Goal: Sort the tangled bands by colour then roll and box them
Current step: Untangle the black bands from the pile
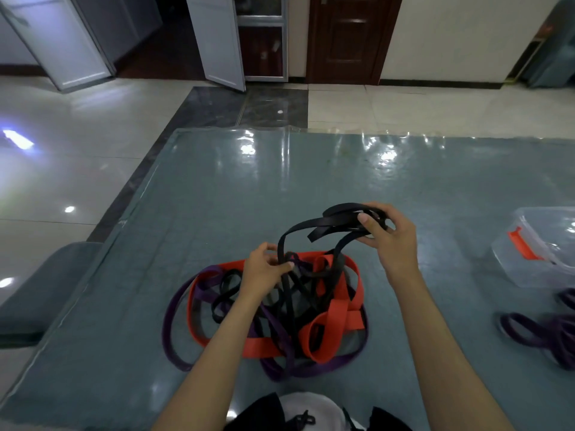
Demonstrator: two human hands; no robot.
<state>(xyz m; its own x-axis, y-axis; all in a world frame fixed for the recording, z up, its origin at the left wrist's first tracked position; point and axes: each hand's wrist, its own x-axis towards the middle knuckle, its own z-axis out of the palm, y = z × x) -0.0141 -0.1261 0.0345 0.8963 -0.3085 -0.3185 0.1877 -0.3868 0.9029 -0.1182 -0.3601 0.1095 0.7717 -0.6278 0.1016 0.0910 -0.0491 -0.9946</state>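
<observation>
1. On the bench (217,188), mid-front: one tangle of bands (267,312) in orange, purple and black, lying flat on the glossy grey-blue cover.
2. Black band (339,220): partly lifted out of the heap, several loops gathered above it, its strands trailing down into the knot.
3. My right hand (385,234): fingers curled round the gathered black loops, holding them raised.
4. My left hand (267,267): pinching a black strand where it leaves the heap; the exact finger placement is hard to read against the dark rubber.
5. Sorted purple bands (541,334): a separate pile at the right edge, blurred.
6. Clear box (535,244) with an orange latch, far right, beyond the purple pile.
7. Handling, as I judge it: light, limp, stretchy rubber with a grippy surface that snags on its neighbours. Best held close to each crossing and fed through slack; hard pulling would likely tighten the knot.
</observation>
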